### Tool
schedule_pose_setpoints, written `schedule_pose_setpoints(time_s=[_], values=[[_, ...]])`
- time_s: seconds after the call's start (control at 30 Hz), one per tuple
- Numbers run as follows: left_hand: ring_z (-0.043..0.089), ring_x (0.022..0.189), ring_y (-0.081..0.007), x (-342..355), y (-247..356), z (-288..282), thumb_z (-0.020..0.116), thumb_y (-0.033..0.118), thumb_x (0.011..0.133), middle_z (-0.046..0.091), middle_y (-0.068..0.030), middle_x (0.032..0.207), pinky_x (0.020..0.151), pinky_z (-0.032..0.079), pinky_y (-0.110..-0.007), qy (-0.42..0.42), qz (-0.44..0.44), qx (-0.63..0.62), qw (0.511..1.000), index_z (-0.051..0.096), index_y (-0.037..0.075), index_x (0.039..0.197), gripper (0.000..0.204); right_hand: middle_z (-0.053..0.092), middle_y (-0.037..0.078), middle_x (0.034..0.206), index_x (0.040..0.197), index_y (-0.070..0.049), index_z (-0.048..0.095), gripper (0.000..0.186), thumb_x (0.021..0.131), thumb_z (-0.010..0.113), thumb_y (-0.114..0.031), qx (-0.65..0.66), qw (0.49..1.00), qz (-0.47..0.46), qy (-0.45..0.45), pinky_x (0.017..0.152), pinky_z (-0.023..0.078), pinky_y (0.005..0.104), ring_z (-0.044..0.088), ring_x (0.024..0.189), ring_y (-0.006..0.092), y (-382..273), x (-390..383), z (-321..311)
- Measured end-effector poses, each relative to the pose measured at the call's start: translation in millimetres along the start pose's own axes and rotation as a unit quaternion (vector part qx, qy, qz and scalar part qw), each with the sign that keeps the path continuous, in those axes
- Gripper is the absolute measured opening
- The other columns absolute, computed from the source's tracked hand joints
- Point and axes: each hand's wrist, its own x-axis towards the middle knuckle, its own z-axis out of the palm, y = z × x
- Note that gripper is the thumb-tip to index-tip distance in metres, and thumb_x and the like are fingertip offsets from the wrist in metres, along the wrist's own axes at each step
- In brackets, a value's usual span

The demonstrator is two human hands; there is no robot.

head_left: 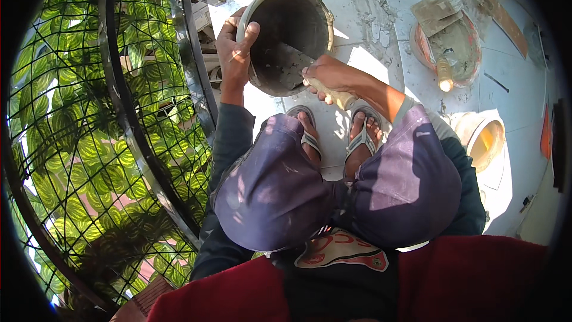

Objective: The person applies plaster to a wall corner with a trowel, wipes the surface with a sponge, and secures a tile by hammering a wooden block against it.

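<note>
While the black metal railing and its wire mesh curve down the left side with green leaves behind them, the left hand grips the near rim of a tilted, mortar-smeared bucket, its fingers curled shut over the edge and the thumb outside. Just right of it, the right hand is closed around the wooden handle of a trowel whose blade reaches inside the bucket, against its wall. Below, two sandalled feet stand on the pale tiled floor. Farther right sit a round pan of wet mortar and a yellow bucket.
</note>
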Motion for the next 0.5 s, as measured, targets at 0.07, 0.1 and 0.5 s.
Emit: schedule_pose_setpoints(time_s=[0.07,0.1,0.5], values=[[0.056,0.107,-0.0169,-3,-5,-3,0.08,0.035,0.082,0.061,-0.0123,0.123,0.097,0.041,-0.03,0.002,-0.012,-0.007,1.0,0.06,0.0,0.097,0.043,0.054,0.009,0.074,0.093,0.007,0.057,0.039,0.102,0.045,-0.029,0.077,0.996,0.017,-0.036,0.041,0.044,0.0304,0.054,0.053,0.0155,1,-4,-5],[0.056,0.108,-0.0171,-4,-8,-6,0.08,0.035,0.082,0.06,-0.0122,0.124,0.097,0.041,-0.031,0.001,-0.008,-0.011,1.0,0.061,0.0,0.099,0.044,0.054,0.009,0.074,0.093,0.007,0.057,0.039,0.102,0.045,-0.029,0.082,0.996,0.016,-0.039,0.041,0.044,0.0304,0.054,0.053,0.0155,-1,-7,-9],[0.053,0.113,-0.0169,-19,-12,-5,0.082,0.04,0.079,0.058,-0.0099,0.126,0.102,0.038,-0.034,0.045,-0.008,-0.022,0.999,0.062,-0.001,0.11,0.056,0.049,0.003,0.073,0.094,-0.003,0.054,0.031,0.101,0.043,-0.031,0.277,0.951,0.083,-0.114,0.038,0.039,0.0238,0.042,0.049,0.0075,21,3,28]])
